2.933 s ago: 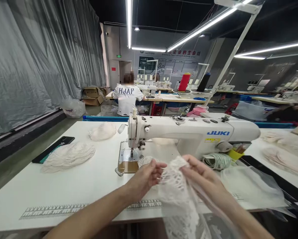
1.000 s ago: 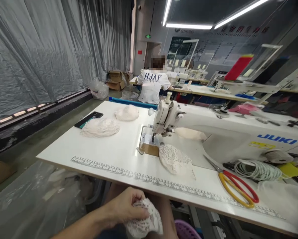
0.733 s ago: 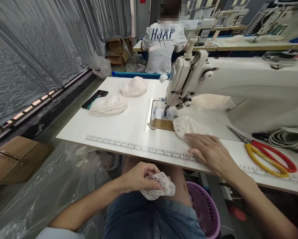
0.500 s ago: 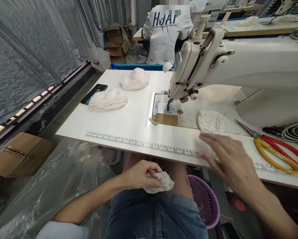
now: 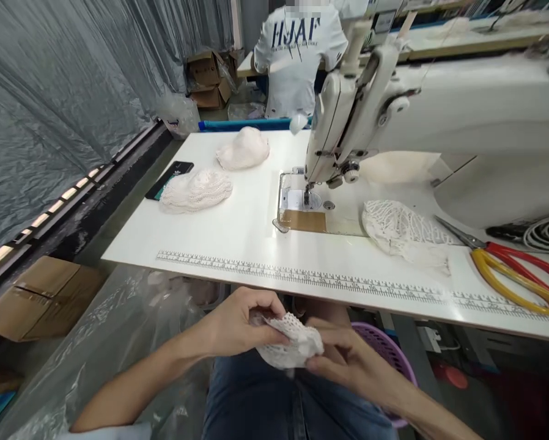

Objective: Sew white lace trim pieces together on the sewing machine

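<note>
Over my lap, below the table edge, my left hand (image 5: 238,321) is closed on a small bunched piece of white lace (image 5: 289,343). My right hand (image 5: 348,362) pinches the same lace from the right side. Another lace piece (image 5: 403,232) lies on the white table (image 5: 238,232) to the right of the needle. The white sewing machine (image 5: 430,116) stands behind it, its needle plate (image 5: 302,205) bare.
Red-and-yellow scissors (image 5: 513,269) lie at the table's right. Two lace heaps (image 5: 196,189) (image 5: 243,148) and a black phone (image 5: 169,179) sit at the far left. A purple basket (image 5: 384,348) is under the table, cardboard (image 5: 36,296) on the floor left. A person in a white shirt (image 5: 297,55) works behind.
My right hand slid the table's lace piece to the right, left it there, and came down to my lap to take hold of the lace in my left hand.
</note>
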The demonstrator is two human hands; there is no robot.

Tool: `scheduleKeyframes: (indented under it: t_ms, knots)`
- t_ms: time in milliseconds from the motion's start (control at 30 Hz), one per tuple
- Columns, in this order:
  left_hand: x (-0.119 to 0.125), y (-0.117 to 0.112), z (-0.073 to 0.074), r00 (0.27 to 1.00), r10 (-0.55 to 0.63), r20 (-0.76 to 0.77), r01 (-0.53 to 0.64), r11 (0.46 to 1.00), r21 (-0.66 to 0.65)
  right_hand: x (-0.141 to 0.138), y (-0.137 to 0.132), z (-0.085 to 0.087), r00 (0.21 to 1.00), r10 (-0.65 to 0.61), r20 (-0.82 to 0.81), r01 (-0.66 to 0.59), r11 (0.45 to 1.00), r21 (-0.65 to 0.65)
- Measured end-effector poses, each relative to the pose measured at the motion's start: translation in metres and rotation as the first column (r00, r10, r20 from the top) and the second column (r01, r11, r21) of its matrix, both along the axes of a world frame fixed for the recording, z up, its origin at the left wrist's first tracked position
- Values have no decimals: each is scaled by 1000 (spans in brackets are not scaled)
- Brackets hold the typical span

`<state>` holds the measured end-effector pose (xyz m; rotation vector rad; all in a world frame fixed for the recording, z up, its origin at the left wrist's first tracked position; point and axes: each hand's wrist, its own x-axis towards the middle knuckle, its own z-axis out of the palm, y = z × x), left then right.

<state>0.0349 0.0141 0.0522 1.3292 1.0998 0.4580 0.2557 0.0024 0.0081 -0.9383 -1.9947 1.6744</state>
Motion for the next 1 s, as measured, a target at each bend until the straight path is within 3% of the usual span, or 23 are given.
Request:
scheduleKeyframes:
  t_ms: [67, 133, 200, 267, 300, 333, 367, 400, 467, 533, 600, 700, 767, 900, 1000]
  knots:
    - [1, 16, 18, 999, 30, 40, -32, 997, 65, 10, 14, 27, 993, -112, -24, 114, 987, 113]
    - [7, 38, 37, 997, -6, 73, -12, 971, 239, 23, 32, 59, 974, -227, 20, 205, 909, 363]
    - [16, 61, 51, 990, -89, 109, 34, 903, 428, 34, 49, 87, 939, -337, 64, 203, 695, 690]
    - [25, 83, 54, 976, -171, 131, 70, 826, 559, 37, 63, 104, 921, -381, 82, 102, 438, 893]
    - [28, 92, 51, 971, -205, 120, 92, 791, 605, 36, 67, 106, 922, -373, 101, 40, 352, 935]
    - [29, 100, 46, 970, -226, 88, 118, 757, 642, 34, 70, 105, 924, -357, 137, -20, 314, 949]
    - [29, 106, 38, 972, -232, 27, 155, 727, 668, 32, 71, 100, 925, -329, 191, -78, 327, 942]
    - [27, 110, 29, 973, -225, -55, 201, 703, 682, 30, 71, 94, 923, -295, 248, -126, 377, 918]
    - [18, 114, 13, 964, -140, -227, 260, 686, 680, 29, 71, 78, 910, -224, 348, -184, 534, 825]
    - [10, 115, 4, 952, -21, -305, 229, 708, 668, 32, 74, 66, 905, -215, 368, -140, 665, 734]
    - [7, 117, 3, 957, 71, -281, 140, 735, 663, 36, 84, 58, 901, -279, 332, -26, 729, 684]
    - [18, 125, 5, 950, 145, -275, 60, 782, 621, 36, 109, 50, 883, -380, 276, 87, 709, 700]
    - [32, 132, 4, 902, 167, -399, 104, 812, 575, 31, 126, 43, 880, -401, 255, 92, 669, 737]
    - [50, 145, -6, 769, 142, -624, 260, 822, 507, 16, 152, 27, 908, -350, 231, 45, 629, 776]
    - [49, 150, -14, 794, 123, -596, 245, 831, 499, 9, 163, 21, 925, -296, 238, 6, 639, 770]
